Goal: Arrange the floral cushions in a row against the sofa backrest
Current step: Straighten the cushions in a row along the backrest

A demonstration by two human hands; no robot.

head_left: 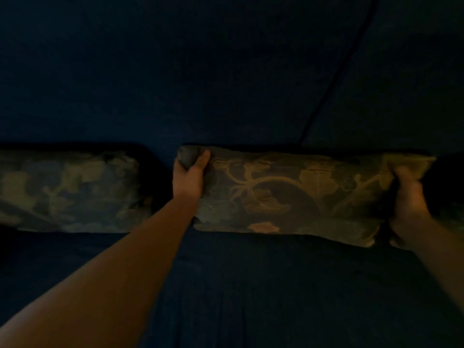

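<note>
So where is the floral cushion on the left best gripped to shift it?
By its two upper corners, reaching in from the seat side. The left floral cushion stands wide against the backrest, as the held cushion does in the left hand and right hand.

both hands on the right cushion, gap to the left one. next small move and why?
Probably slide the held cushion a little left. The left hand and right hand grip its upper corners, it already stands against the backrest, and a dark gap separates it from the left cushion.
</note>
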